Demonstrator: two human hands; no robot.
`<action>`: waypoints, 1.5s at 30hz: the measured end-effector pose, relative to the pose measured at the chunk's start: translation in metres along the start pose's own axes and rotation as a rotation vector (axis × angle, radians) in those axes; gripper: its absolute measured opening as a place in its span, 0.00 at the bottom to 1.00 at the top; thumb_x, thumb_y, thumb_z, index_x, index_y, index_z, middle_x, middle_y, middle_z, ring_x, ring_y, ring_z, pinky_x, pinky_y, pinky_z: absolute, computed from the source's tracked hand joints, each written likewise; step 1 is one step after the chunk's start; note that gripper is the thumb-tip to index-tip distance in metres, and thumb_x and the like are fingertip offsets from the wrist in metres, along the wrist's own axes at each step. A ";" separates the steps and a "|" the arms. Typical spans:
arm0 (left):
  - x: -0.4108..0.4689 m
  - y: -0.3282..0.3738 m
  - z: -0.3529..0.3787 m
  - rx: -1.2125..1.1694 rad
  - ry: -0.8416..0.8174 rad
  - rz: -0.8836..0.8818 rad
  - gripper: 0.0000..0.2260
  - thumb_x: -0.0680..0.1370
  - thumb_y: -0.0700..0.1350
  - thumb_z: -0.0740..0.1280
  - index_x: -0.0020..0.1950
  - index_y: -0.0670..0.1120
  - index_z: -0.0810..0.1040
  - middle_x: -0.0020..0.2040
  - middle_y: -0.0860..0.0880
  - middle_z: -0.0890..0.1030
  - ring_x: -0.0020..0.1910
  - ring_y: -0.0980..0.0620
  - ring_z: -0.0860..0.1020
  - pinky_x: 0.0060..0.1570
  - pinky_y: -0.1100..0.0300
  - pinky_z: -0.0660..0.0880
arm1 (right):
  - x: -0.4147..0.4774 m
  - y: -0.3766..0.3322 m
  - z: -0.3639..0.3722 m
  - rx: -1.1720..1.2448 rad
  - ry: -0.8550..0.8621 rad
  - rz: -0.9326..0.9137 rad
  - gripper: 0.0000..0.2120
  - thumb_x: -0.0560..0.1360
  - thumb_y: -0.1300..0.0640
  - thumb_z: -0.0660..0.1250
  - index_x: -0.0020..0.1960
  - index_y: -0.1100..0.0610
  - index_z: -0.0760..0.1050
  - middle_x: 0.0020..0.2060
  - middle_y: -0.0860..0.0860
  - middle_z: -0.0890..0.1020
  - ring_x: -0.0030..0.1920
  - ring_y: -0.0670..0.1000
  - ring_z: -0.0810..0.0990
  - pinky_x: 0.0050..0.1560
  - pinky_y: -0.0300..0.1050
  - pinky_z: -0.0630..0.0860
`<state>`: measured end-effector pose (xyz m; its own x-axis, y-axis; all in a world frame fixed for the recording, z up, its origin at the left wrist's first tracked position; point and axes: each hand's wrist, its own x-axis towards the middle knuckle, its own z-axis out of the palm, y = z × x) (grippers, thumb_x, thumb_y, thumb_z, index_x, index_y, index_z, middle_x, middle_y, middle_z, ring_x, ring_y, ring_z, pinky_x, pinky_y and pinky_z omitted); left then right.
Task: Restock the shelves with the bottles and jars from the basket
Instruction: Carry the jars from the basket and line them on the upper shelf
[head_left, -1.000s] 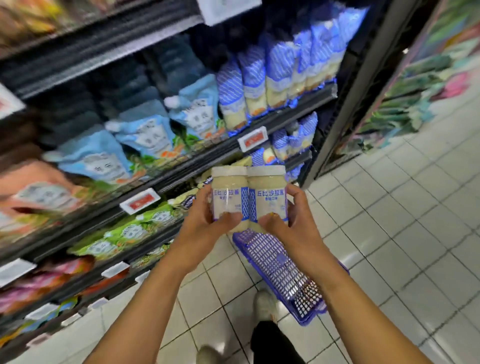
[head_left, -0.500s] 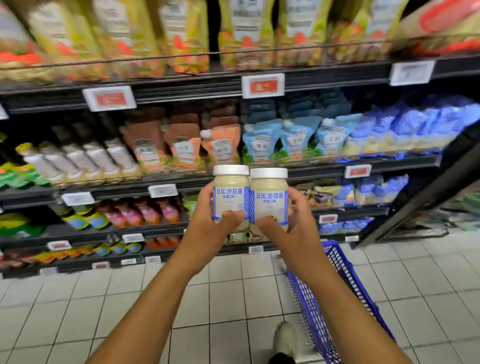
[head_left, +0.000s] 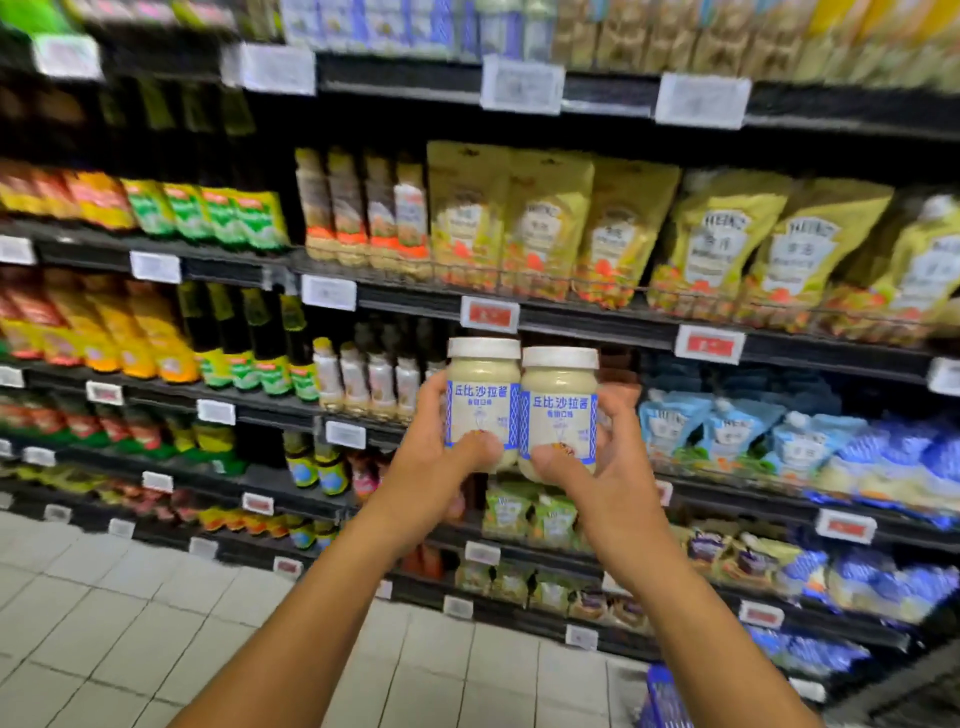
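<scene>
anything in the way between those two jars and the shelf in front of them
Nothing visible does. The left hand holds the left jar and the right hand the right jar in open air before the shelves. Small bottles stand left of them, blue pouches right; the spot directly behind the jars is hidden.

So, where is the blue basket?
Head view, bottom edge, right of centre: only a corner of the basket shows, on the floor beside the right forearm.
</scene>
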<state>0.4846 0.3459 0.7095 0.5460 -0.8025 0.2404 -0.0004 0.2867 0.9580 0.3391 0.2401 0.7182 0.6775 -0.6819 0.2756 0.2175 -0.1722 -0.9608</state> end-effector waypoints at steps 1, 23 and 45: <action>0.003 0.012 -0.004 0.016 -0.002 0.035 0.30 0.67 0.47 0.71 0.67 0.58 0.68 0.57 0.51 0.83 0.45 0.56 0.83 0.36 0.66 0.78 | 0.008 -0.009 0.006 -0.004 -0.009 -0.025 0.34 0.63 0.47 0.75 0.66 0.44 0.66 0.55 0.41 0.84 0.54 0.43 0.84 0.48 0.36 0.79; 0.155 0.176 -0.035 0.221 -0.081 0.426 0.35 0.65 0.49 0.71 0.70 0.55 0.62 0.61 0.51 0.80 0.57 0.55 0.81 0.51 0.59 0.79 | 0.174 -0.139 0.046 -0.023 -0.063 -0.436 0.28 0.70 0.58 0.71 0.65 0.47 0.64 0.51 0.41 0.84 0.52 0.44 0.84 0.44 0.39 0.81; 0.351 0.297 -0.064 0.401 -0.010 0.639 0.28 0.64 0.49 0.77 0.60 0.51 0.72 0.54 0.46 0.84 0.53 0.50 0.83 0.54 0.48 0.81 | 0.382 -0.237 0.046 -0.184 0.063 -0.554 0.27 0.71 0.63 0.76 0.65 0.55 0.68 0.52 0.54 0.84 0.48 0.47 0.86 0.43 0.40 0.82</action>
<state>0.7298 0.1829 1.0683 0.3297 -0.5487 0.7683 -0.6204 0.4875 0.6143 0.5784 0.0530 1.0523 0.4529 -0.4951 0.7414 0.3978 -0.6320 -0.6651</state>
